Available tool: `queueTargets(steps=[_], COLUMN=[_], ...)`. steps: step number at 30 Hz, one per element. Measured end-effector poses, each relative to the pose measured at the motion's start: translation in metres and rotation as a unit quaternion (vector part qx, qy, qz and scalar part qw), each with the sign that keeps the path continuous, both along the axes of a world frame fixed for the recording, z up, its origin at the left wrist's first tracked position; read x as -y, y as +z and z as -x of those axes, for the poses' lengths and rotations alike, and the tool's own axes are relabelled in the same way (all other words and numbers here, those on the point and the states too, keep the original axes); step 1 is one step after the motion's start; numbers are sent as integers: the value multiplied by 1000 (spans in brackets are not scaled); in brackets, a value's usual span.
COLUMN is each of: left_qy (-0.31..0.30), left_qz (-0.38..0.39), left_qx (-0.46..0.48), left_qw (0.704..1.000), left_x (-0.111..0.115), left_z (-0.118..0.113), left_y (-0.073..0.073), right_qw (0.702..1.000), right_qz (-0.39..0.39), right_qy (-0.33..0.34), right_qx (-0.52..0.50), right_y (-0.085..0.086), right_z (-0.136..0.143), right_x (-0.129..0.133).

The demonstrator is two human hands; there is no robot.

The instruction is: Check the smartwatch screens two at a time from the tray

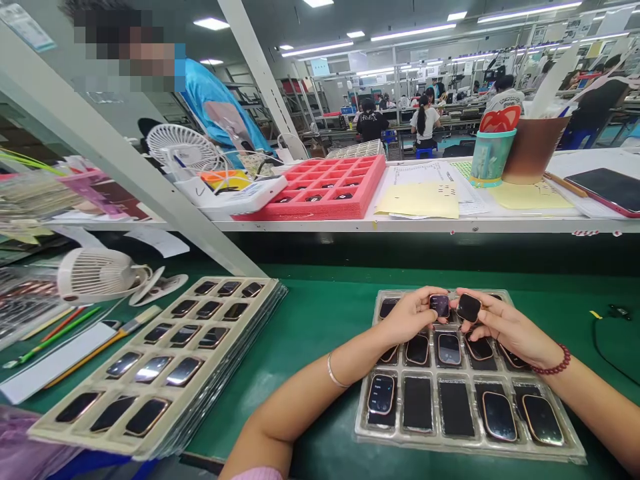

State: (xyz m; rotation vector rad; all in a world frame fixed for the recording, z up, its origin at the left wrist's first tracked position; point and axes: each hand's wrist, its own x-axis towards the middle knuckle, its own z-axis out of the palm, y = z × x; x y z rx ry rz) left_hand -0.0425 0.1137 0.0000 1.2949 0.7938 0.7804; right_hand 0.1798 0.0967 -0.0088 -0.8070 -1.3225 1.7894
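Note:
Over the far part of a clear plastic tray [425, 440], my left hand [413, 313] is closed on a smartwatch body [440, 306] whose screen shows faint text. Close beside it, my right hand [500, 327] grips another watch body [469, 308] with a dark screen. More strapless watches lie in the tray's pockets, among them one with a lit list [381, 395] at the near left and a dark one [500, 415] at the near right. Two near-row pockets hold only black padding [456, 408]. My hands hide part of the far row.
A stack of cream trays [115, 373] with several watches stands left on the green mat [320, 333]. Brushes [135, 323] and a small fan [100, 275] lie beyond it. A shelf [350, 225] holds a red foam tray [320, 193], papers, cups and a phone. A person in blue [220, 100] stands behind.

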Motion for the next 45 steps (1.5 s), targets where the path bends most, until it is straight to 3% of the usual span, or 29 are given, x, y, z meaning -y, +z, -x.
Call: queueTargets(steps=[30, 45], left_qy=[5, 8], left_qz=[-2, 0], left_qx=[-12, 0], left_qw=[1000, 1000], left_x=[2, 2], left_z=[1, 0], left_y=[2, 3], right_qw=[990, 986], right_qz=[-84, -85], right_qy=[-20, -13], right_qx=[115, 141], right_y=[11, 6], right_z=[7, 7], right_x=[5, 4])
